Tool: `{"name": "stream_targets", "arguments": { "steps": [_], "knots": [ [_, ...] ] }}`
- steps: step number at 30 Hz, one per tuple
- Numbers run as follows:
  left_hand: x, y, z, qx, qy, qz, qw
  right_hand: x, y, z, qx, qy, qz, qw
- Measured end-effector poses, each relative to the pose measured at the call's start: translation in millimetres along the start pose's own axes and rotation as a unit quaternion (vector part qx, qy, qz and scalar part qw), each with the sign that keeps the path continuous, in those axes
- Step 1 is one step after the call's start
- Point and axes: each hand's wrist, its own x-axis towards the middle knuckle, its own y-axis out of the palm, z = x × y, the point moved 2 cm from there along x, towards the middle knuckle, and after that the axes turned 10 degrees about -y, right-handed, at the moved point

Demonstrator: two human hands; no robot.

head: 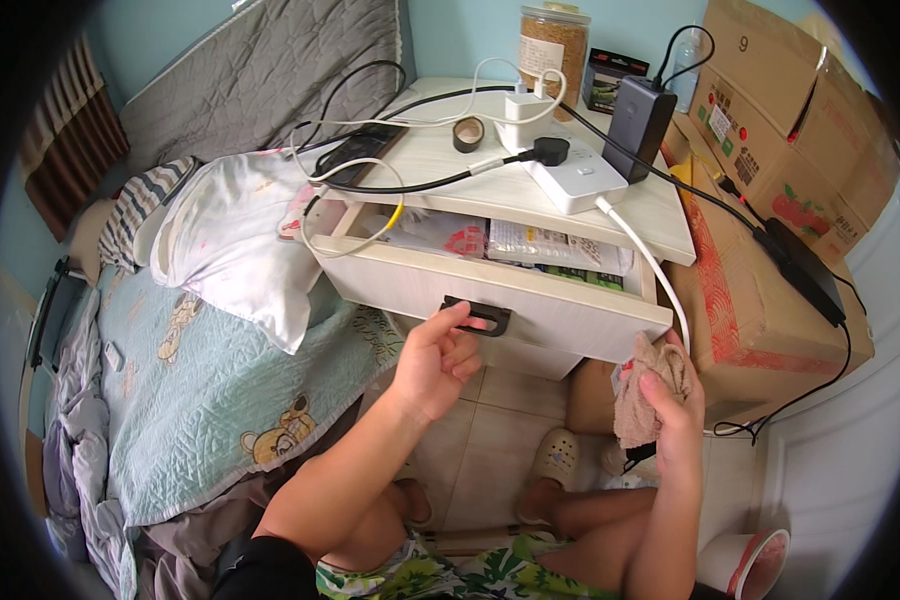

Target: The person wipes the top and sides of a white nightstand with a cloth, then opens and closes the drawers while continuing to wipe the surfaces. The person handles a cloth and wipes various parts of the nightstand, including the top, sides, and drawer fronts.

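My left hand [439,356] grips the black handle [495,319] on the front of a pale wooden drawer [562,319]. The drawer stands partly pulled out of the nightstand [435,169]. Inside lie plastic-wrapped packets [555,244] and a clear bag with red print [450,235]. In my right hand [679,412] is a bunched brown cloth [645,397], held just below the drawer's right front corner. Part of that hand's fingers is hidden behind the cloth.
On the nightstand are a white power strip [581,184], a dark power bank [637,131], a phone [360,154], a tape roll [468,135] and a jar [551,56]. Cables cross the drawer. Cardboard boxes [780,300] stand right, a bed [217,405] left, a bin [750,562] lower right.
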Motion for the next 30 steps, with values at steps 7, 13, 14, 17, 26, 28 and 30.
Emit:
{"name": "stream_targets", "arguments": {
  "steps": [7, 13, 14, 17, 26, 28, 30],
  "knots": [
    [-27.1, 4.9, 9.7, -0.018, -0.003, -0.084, 0.996, 4.4, -5.6, 3.8, 0.164, 0.022, 0.017, 0.986],
    [-50.5, 8.2, 19.1, -0.016, -0.016, -0.153, 0.988, 5.3, -26.5, 15.0, 0.252, -0.015, 0.076, 0.965],
    [-53.1, 8.2, 20.9, -0.024, -0.02, -0.167, 0.985, 3.8, -26.5, 15.1, 0.258, -0.014, 0.081, 0.963],
    [-62.2, 6.5, 28.2, -0.047, -0.032, -0.209, 0.976, -1.3, -29.4, 14.7, 0.234, 0.008, 0.065, 0.97],
    [-91.0, 3.8, 32.9, -0.011, -0.045, -0.197, 0.979, -21.0, -28.7, 13.3, 0.184, 0.064, -0.04, 0.98],
    [-95.2, -2.2, 29.4, 0.068, -0.039, -0.157, 0.984, -23.0, -29.5, 13.0, 0.176, 0.051, -0.048, 0.982],
    [-100.6, -11.0, 25.6, 0.225, -0.013, -0.146, 0.963, -25.6, -30.5, 14.6, 0.17, 0.053, -0.072, 0.981]
  ]
}}
